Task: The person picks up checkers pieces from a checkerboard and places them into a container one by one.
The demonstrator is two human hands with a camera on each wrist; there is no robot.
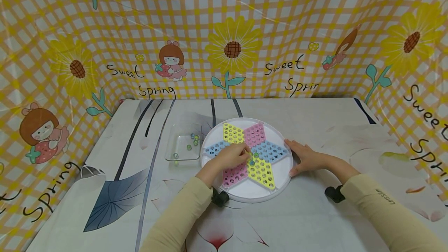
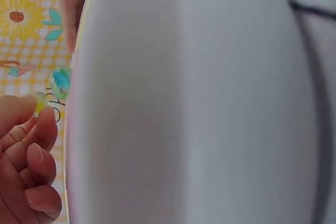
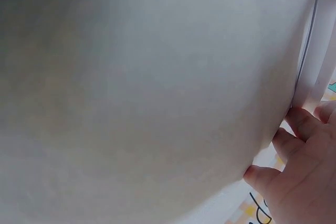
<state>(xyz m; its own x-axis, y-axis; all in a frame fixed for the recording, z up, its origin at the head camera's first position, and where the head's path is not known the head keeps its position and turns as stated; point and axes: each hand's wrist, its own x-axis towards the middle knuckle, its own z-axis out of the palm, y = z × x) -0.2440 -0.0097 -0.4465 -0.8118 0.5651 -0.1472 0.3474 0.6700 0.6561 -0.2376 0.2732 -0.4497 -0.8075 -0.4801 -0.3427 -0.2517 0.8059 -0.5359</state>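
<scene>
White, round board (image 1: 281, 172): lies flat on the table, in front of the person. Possible fault: the board may slide or rock, jolting its marbles, if the hand at the rim pushes harder on one side. Being round, the board has no long axis. Its six-pointed star (image 1: 260, 171) sets the direction: blue arms left and right, yellow arms far left and near right, pink arms far right and near left.

Clear tray (image 1: 180, 143): just beside the board's left side, holding several loose marbles (image 1: 189, 147).

Right hand (image 1: 306, 157): grasps no marble; spread fingers touch the board's right rim.

Left hand (image 1: 231, 156): over the star, pinching a yellow-green marble (image 2: 39, 106) between thumb and fingertip. Possible fault: the smooth ball may slip and roll if the pinch is uneven. Knuckles could also knock the green marble (image 1: 256, 155) and blue marble (image 1: 252, 162) close by. The held marble is round; it points no way.
</scene>
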